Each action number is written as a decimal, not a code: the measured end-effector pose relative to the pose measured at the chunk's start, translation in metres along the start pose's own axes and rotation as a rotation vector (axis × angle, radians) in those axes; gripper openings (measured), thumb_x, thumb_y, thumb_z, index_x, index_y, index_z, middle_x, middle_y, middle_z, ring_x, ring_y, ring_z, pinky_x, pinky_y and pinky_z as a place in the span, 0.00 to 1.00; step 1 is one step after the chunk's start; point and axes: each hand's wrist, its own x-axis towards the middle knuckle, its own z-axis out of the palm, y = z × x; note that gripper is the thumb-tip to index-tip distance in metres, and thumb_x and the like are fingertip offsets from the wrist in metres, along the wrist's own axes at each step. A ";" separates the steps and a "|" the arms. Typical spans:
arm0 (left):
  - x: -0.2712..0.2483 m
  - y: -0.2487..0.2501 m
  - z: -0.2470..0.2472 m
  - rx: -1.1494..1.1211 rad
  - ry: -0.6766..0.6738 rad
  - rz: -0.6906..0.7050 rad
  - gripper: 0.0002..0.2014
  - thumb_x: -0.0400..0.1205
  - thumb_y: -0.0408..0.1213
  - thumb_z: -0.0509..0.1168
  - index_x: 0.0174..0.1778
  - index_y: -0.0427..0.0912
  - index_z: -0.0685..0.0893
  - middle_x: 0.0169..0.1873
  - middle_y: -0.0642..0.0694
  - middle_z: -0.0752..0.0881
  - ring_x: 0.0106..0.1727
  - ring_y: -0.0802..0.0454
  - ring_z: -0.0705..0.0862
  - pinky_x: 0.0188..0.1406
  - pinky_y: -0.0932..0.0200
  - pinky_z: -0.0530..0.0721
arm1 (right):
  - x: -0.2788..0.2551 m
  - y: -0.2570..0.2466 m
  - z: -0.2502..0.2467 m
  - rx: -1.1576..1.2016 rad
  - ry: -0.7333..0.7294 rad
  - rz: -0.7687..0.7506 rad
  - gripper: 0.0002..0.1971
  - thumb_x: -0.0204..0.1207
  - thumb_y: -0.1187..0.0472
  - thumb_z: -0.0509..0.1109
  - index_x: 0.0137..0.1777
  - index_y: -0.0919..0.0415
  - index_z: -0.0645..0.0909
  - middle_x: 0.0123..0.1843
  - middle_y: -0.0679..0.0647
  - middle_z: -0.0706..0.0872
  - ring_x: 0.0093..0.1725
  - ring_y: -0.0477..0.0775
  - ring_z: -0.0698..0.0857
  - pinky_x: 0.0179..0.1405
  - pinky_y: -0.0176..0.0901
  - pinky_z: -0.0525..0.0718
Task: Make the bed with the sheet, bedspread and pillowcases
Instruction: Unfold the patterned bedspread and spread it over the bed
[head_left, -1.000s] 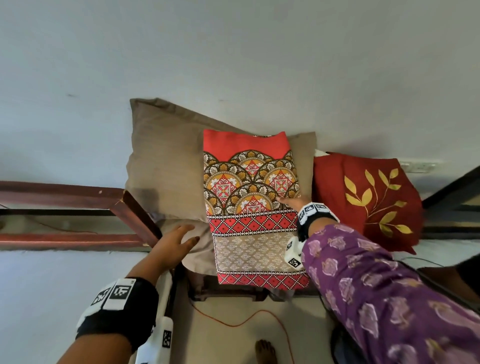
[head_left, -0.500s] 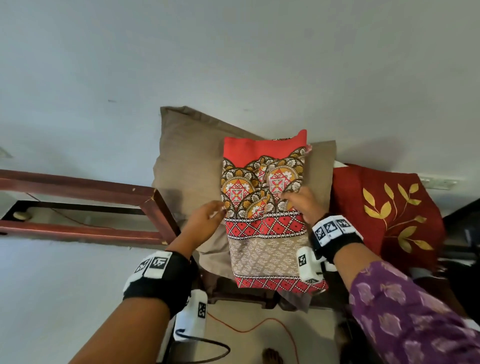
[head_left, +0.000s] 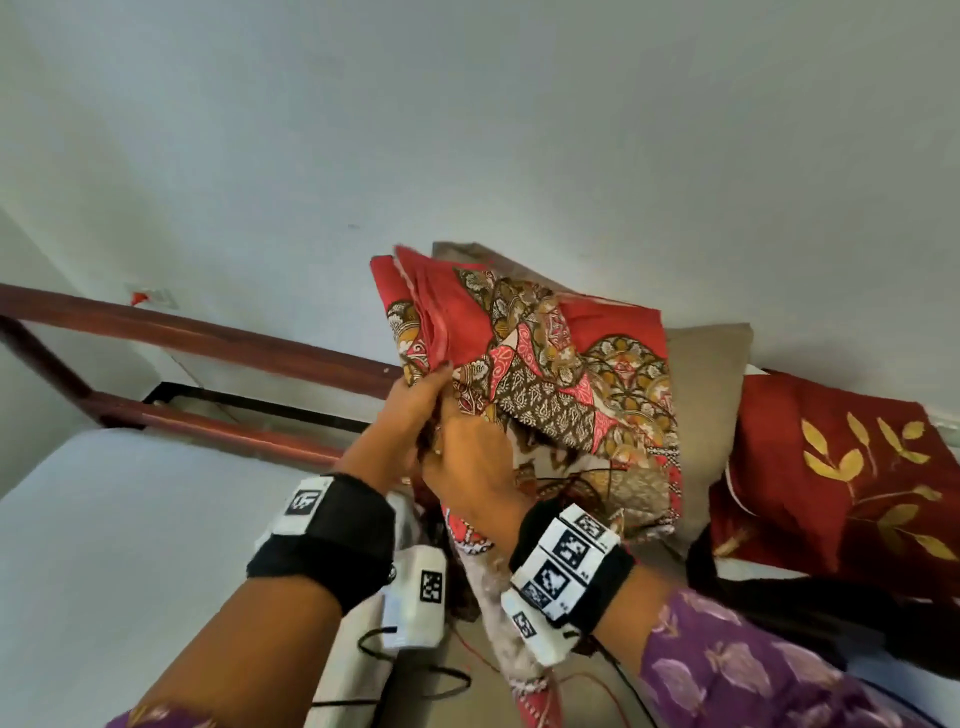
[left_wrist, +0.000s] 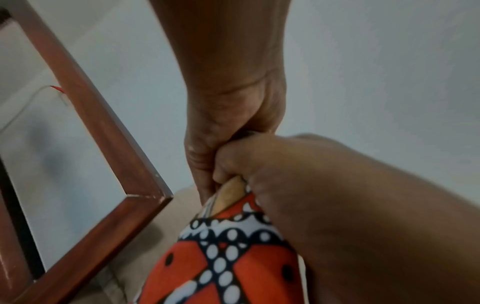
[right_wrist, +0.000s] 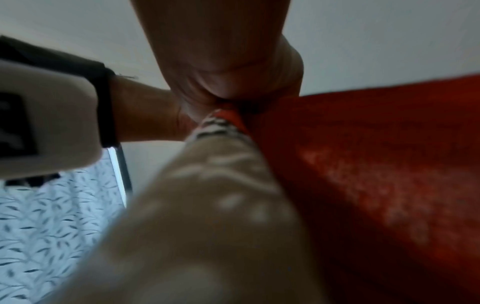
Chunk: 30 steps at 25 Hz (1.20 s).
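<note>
A folded red cloth (head_left: 545, 358) with a brown, orange and white print is lifted off the tan pillow (head_left: 709, 384) and is partly falling open. My left hand (head_left: 434, 384) grips its near left edge. My right hand (head_left: 452, 431) grips the same edge just below, touching the left hand. In the left wrist view the left hand (left_wrist: 205, 181) and the right hand (left_wrist: 298, 181) pinch the cloth (left_wrist: 228, 259) together. In the right wrist view the cloth (right_wrist: 363, 164) fills the right side; the fingers there are hidden.
A dark red cushion (head_left: 841, 467) with gold leaves leans beside the tan pillow on the right. A bare white mattress (head_left: 130, 519) lies at the left, with a dark wooden bed frame (head_left: 218, 338) behind it. Cables (head_left: 415, 680) trail on the floor below my wrists.
The cloth lay flat on the tan pillow with only my right hand touching it. Both hands have since closed on its edge and raised it, and its folds are opening.
</note>
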 end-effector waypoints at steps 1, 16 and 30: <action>-0.012 0.003 -0.019 -0.021 -0.033 -0.008 0.20 0.82 0.46 0.67 0.66 0.37 0.81 0.50 0.40 0.89 0.48 0.44 0.88 0.51 0.50 0.87 | -0.007 -0.014 0.003 0.052 0.017 -0.048 0.34 0.78 0.55 0.67 0.81 0.61 0.57 0.49 0.58 0.87 0.48 0.62 0.87 0.39 0.48 0.78; -0.192 0.033 -0.276 0.057 0.163 0.098 0.20 0.84 0.52 0.58 0.67 0.45 0.79 0.61 0.38 0.87 0.63 0.38 0.85 0.68 0.38 0.79 | -0.071 -0.226 0.091 1.187 0.023 -0.205 0.28 0.65 0.45 0.74 0.62 0.40 0.63 0.57 0.51 0.74 0.58 0.52 0.77 0.61 0.52 0.79; -0.428 -0.080 -0.431 -0.380 0.903 0.020 0.25 0.85 0.59 0.50 0.52 0.44 0.83 0.45 0.44 0.91 0.50 0.44 0.88 0.58 0.44 0.84 | -0.157 -0.374 0.183 0.936 -0.597 -0.343 0.26 0.59 0.58 0.68 0.60 0.54 0.73 0.56 0.57 0.85 0.57 0.61 0.85 0.62 0.61 0.81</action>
